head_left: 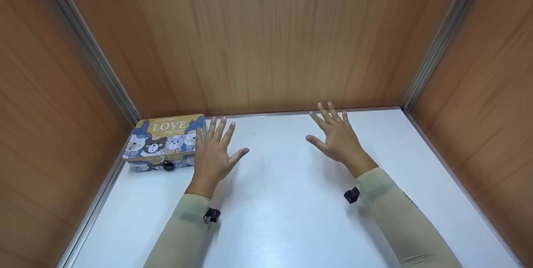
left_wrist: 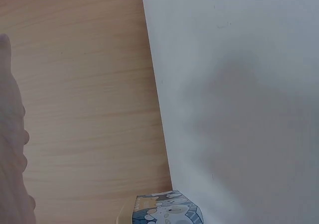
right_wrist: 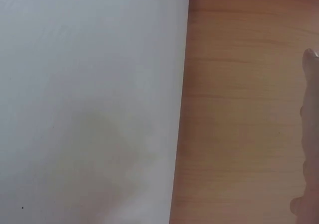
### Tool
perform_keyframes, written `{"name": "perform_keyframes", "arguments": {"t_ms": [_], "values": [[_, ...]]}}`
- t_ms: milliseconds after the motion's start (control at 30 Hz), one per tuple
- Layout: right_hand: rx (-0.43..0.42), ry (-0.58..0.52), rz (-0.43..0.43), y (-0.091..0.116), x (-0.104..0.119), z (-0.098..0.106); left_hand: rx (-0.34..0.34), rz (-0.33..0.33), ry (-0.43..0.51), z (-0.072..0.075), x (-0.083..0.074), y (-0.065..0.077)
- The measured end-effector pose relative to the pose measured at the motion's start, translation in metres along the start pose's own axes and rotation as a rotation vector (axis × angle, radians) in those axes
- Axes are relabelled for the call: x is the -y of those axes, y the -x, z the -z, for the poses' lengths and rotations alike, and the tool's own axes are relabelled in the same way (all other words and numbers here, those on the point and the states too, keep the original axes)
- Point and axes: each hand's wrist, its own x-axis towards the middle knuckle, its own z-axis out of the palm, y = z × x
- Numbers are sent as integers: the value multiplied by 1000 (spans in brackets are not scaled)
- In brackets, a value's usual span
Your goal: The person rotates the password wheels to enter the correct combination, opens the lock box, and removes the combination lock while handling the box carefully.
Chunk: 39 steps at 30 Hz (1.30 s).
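Note:
A rectangular box [head_left: 168,141] with bears and the word LOVE on its lid sits shut at the back left of the white table. On its front hangs a small black padlock [head_left: 168,165]. My left hand [head_left: 212,155] is spread over the table just right of the box, overlapping its right edge in the head view. Farther right, my right hand [head_left: 339,141] is also spread, fingers pointing to the back wall. Neither hand holds anything. In the left wrist view a corner of the box [left_wrist: 167,209] shows at the bottom.
Wood-grain panels enclose the white table [head_left: 270,201]: a back wall [head_left: 266,43], a left wall [head_left: 54,126] and a right wall [head_left: 479,113]. Grey metal strips run along the corners. Small black devices [head_left: 212,215] are strapped at both wrists over the sleeves.

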Motion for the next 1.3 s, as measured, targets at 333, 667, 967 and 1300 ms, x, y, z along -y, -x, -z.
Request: {"name": "perform_keyframes", "arguments": {"t_ms": [333, 667, 967, 1300], "values": [[33, -77, 1, -9, 17, -12, 0, 233, 190, 19, 60, 4], [87, -142, 20, -30, 67, -37, -6, 627, 357, 32, 157, 25], [230, -203, 134, -52, 145, -73, 33, 884, 624, 24, 219, 54], [373, -252, 175, -68, 211, -98, 52, 922, 761, 9, 233, 50]]}}
